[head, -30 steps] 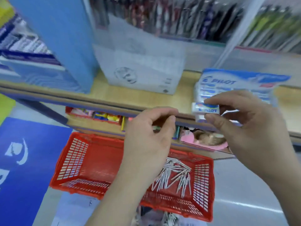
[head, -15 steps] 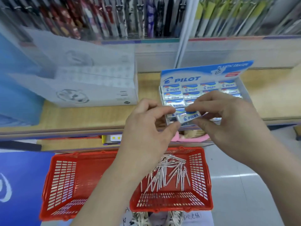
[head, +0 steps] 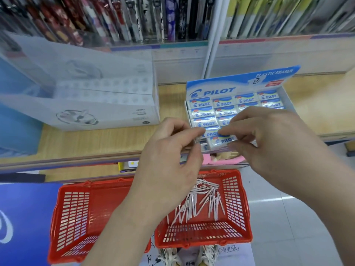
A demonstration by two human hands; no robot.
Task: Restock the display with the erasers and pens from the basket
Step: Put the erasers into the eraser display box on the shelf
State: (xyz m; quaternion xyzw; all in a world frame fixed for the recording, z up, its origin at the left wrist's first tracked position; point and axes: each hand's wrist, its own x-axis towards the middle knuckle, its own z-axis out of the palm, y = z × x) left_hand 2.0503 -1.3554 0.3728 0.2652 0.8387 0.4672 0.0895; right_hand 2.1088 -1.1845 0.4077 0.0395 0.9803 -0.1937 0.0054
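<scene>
This is a stationery shop. A long rack of packaged pens in many colours [head: 134, 18] fills the wall above a pale wooden shelf [head: 96, 139]. On the shelf, a blue-and-white cardboard display box printed PILOT PLASTIC ERASER [head: 240, 81] holds neat rows of wrapped white erasers [head: 222, 103], with a white cardboard carton [head: 96, 116] near it. Below the shelf, over a pale tiled floor [head: 278, 208], is a red plastic shopping basket [head: 236, 208] with loose white pens [head: 199, 200] inside.
</scene>
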